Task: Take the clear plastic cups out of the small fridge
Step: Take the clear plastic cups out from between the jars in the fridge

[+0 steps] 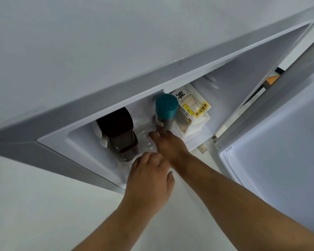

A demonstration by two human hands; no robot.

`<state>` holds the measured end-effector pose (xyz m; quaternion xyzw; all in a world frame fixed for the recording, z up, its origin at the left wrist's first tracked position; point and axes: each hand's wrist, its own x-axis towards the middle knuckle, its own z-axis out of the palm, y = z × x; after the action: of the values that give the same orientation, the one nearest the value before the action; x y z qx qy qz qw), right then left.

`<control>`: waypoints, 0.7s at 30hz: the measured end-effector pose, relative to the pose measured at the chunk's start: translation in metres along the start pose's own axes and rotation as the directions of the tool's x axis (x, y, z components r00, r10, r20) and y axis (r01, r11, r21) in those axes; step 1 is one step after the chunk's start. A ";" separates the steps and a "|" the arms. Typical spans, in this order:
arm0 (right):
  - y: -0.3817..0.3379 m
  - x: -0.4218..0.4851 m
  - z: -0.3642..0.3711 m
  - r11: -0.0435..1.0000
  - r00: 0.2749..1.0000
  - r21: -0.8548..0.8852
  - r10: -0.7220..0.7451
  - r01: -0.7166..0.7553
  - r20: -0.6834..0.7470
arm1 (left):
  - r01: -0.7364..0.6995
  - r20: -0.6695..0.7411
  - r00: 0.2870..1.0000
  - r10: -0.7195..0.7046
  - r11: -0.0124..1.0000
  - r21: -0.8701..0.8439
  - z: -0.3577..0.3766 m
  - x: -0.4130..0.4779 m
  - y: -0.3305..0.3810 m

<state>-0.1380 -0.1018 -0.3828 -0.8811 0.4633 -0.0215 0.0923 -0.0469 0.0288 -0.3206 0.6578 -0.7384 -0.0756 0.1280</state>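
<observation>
Inside fridge (pixel 243 73): both hands (pixel 149 180) reaching clear cups (pixel 146 140), wedged between jars.

fridge floor (pixel 91 142) holds dark jug (pixel 119 131), teal-capped jar (pixel 166 109), bread bag (pixel 192 113), seemingly clear cups (pixel 146 140).

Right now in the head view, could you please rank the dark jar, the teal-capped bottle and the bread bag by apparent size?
1. Dark jar and bread bag: look alike, unranked; the bag is partly hidden.
2. Teal-capped bottle: smallest.

Grey-white fridge (pixel 116 51), teal-lidded jar (pixel 166 105), dark brown container (pixel 118 131), white bread bag (pixel 192 113) with yellow label and black characters, clear cups (pixel 145 140)
</observation>
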 end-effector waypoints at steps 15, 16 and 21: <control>0.004 -0.001 0.014 0.984 0.985 0.067 0.169 -0.167 -0.025 | 0.046 0.024 0.999 -0.045 0.998 -0.035 0.010 -0.002 -0.013; 0.009 -0.008 0.015 0.981 0.983 0.083 0.178 -0.175 -0.039 | 0.054 0.027 0.998 -0.053 0.998 -0.031 0.014 -0.003 -0.013; 0.023 -0.034 0.019 0.975 0.980 0.121 0.195 -0.188 -0.044 | 0.039 0.150 0.987 -0.053 0.995 0.094 0.039 -0.012 -0.019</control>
<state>-0.1738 -0.0843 -0.4047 -0.8245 0.5465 -0.0641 0.1321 -0.0387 0.0358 -0.3644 0.6721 -0.7333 -0.0952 0.0394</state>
